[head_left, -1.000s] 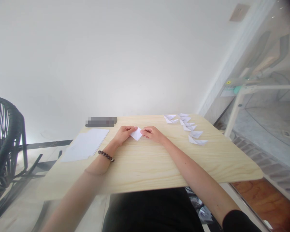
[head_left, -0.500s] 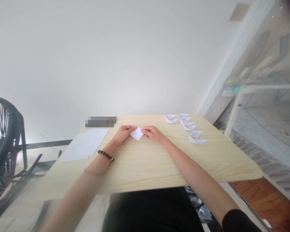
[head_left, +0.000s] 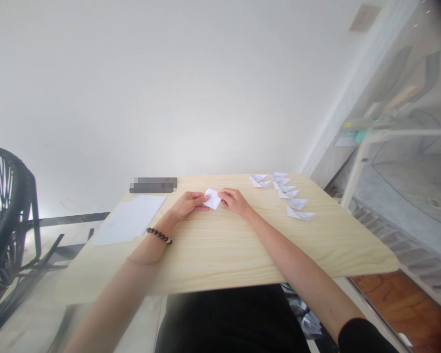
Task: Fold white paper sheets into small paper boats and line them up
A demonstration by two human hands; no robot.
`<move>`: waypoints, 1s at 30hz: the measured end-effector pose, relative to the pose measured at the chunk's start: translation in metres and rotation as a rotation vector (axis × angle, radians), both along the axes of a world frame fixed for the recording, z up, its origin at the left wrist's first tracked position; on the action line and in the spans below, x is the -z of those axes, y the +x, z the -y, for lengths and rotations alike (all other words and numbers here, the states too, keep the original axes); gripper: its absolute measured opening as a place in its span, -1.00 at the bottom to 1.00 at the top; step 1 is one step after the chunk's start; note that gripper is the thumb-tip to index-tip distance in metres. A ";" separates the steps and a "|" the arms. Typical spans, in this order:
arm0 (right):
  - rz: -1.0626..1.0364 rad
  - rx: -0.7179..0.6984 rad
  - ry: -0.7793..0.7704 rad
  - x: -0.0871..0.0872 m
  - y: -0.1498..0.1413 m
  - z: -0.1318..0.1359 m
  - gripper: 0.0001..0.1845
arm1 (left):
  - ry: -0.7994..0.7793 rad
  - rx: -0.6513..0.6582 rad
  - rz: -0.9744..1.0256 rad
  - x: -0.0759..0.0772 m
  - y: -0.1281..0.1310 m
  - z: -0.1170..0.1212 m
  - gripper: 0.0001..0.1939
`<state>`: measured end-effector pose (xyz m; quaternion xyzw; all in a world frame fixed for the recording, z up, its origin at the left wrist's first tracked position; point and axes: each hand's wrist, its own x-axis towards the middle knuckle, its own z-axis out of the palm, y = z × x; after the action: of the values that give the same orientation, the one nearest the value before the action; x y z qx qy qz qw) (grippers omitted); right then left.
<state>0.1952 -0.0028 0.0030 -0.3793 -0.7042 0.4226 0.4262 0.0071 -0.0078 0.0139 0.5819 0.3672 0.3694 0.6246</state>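
Observation:
Between my two hands is a small folded piece of white paper [head_left: 212,199], held a little above the wooden table. My left hand [head_left: 188,204] pinches its left edge between thumb and fingers. On the opposite side, my right hand [head_left: 235,201] grips the right corner, fingertips closed on it. Several folded paper boats [head_left: 287,192] stand in a loose line at the right back of the table. A stack of white paper sheets [head_left: 130,219] lies to the left of my left hand.
The pale wooden table [head_left: 220,260] stands against a white wall. A dark, pixelated block [head_left: 153,185] lies at its back left. To the left is a black woven chair [head_left: 12,206]; a white metal frame [head_left: 356,169] stands at the right.
The folded paper has turned and shifted slightly right and up in my hands. My left fingers have spread along its edge. The boats and the sheets are where they were.

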 end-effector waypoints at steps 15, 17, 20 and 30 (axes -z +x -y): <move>-0.045 0.060 0.042 0.002 0.002 -0.003 -0.67 | 0.013 0.059 0.042 -0.001 0.000 0.002 -0.60; -0.053 0.067 0.046 0.001 0.003 -0.002 -0.66 | 0.010 0.089 0.055 -0.001 0.000 0.001 -0.60; -0.044 0.067 0.049 -0.001 0.003 -0.001 -0.66 | 0.032 0.099 0.067 -0.001 -0.001 0.001 -0.60; 0.081 -0.051 0.050 0.003 0.001 0.001 -0.65 | 0.101 -0.006 -0.014 0.001 0.004 0.001 -0.62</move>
<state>0.1959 -0.0034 0.0002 -0.3672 -0.7406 0.4001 0.3957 0.0106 -0.0089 0.0131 0.6140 0.3545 0.3852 0.5907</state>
